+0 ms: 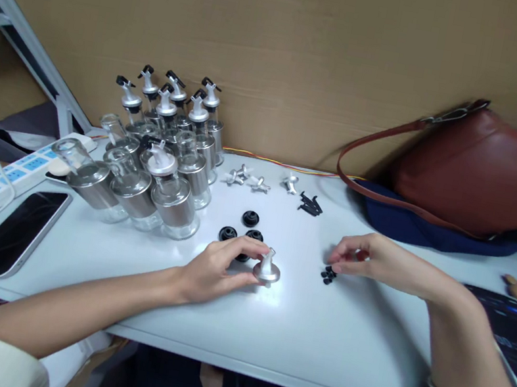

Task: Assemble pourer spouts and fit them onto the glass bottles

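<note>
My left hand (210,268) pinches a silver pourer spout (267,268) by its side, between thumb and fingers, just over the table. The spout's nozzle points up and its round base faces down. Beside those fingers lie several black ribbed stoppers (250,219), some partly covered by the hand. To the right, my right hand (365,256) reaches down to a small cluster of tiny black parts (328,277). Its thumb and fingertip close at the top of the cluster; whether a part is between them is hidden.
Glass and steel bottles (176,206), several with pourers fitted, crowd the left. Loose silver spouts (260,184) and black levers (310,204) lie toward the back. A phone (16,234) and power strip (6,172) sit left; a brown bag (487,174) and dark device (509,331) right.
</note>
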Available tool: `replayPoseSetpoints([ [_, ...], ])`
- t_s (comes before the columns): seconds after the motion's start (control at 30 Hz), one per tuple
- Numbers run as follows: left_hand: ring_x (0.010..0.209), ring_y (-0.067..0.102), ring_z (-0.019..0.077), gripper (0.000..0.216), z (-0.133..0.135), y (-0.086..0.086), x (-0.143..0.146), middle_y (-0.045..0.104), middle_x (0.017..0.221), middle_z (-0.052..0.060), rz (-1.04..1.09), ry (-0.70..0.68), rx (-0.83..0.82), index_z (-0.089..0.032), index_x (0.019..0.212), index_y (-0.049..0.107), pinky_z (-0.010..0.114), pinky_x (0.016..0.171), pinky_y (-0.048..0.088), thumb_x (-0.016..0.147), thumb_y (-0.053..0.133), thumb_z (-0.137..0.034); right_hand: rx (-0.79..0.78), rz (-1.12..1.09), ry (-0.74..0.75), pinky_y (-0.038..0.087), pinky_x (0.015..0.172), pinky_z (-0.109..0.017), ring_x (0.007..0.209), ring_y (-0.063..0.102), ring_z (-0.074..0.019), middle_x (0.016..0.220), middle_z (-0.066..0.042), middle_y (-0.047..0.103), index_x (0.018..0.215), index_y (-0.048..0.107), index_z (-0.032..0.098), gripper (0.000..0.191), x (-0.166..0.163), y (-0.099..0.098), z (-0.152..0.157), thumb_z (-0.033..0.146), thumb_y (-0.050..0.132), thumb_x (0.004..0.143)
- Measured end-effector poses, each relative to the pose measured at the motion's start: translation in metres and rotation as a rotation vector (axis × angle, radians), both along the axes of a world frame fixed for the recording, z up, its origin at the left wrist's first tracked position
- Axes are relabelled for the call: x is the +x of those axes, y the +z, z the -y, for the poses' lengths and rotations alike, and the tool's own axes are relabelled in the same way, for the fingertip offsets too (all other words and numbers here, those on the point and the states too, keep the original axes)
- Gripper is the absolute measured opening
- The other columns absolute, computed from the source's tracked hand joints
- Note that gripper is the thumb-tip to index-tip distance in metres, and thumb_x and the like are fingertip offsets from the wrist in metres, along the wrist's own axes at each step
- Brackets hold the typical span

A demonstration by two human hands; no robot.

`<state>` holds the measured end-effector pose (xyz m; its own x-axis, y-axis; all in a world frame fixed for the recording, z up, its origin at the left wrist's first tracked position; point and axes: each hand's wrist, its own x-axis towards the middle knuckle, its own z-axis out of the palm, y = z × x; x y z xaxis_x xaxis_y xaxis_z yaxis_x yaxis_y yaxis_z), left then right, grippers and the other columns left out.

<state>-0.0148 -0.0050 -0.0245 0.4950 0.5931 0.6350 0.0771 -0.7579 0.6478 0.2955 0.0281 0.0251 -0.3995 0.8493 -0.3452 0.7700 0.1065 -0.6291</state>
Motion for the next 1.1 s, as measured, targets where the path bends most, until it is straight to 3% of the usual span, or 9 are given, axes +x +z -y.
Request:
replayPoseSetpoints([
  [0.2,0.107,0.07,0.0223,0.034,0.001,0.003,0.0,0.073,0.107,0.014,-0.021,-0.058,0.137,-0.015,0.119,0.055,0.034,0.089,0.06,0.089,0.065,-0.026,0.068,0.001,0.006,0.047,0.062,-0.031,0.063,0.059,-0.0188,0.069,-0.003,0.07,0.07,0.071,0.018,0.027,-0.002,0.0,0.001,0.043,0.062,0.075],
  [0.5,0.106,0.07,0.0222,0.033,0.001,0.001,0.001,0.073,0.107,0.015,-0.024,-0.026,0.126,-0.014,0.117,0.056,0.034,0.09,0.059,0.088,0.066,-0.026,0.05,-0.016,0.003,0.052,0.068,-0.031,0.074,0.066,-0.0216,0.08,-0.005,0.074,0.079,0.073,0.018,0.024,-0.004,0.006,0.003,0.04,0.065,0.073],
  [0.77,0.107,0.07,0.0224,0.036,0.001,0.002,0.0,0.073,0.108,0.015,-0.016,-0.029,0.109,-0.015,0.119,0.056,0.034,0.09,0.059,0.086,0.067,-0.026,0.075,-0.053,-0.03,0.049,0.064,-0.03,0.066,0.062,-0.0188,0.072,-0.003,0.071,0.075,0.071,0.018,0.021,-0.006,0.003,0.003,0.037,0.063,0.074],
  [0.97,0.11,0.068,0.0225,0.036,0.0,0.001,-0.001,0.071,0.113,0.014,-0.043,-0.036,0.073,-0.017,0.122,0.054,0.034,0.091,0.058,0.088,0.065,-0.025,0.112,-0.281,-0.163,0.051,0.071,-0.031,0.075,0.065,-0.0204,0.081,-0.007,0.072,0.072,0.057,0.019,0.022,-0.014,0.004,0.004,0.036,0.069,0.073],
  [1.1,0.111,0.068,0.0221,0.036,0.0,0.001,0.0,0.07,0.116,0.014,-0.051,-0.022,0.075,-0.018,0.123,0.053,0.035,0.091,0.057,0.089,0.063,-0.026,0.274,-0.298,-0.167,0.049,0.07,-0.032,0.074,0.062,-0.0191,0.079,-0.005,0.067,0.075,0.06,0.018,0.029,-0.02,0.0,0.003,0.046,0.069,0.078],
])
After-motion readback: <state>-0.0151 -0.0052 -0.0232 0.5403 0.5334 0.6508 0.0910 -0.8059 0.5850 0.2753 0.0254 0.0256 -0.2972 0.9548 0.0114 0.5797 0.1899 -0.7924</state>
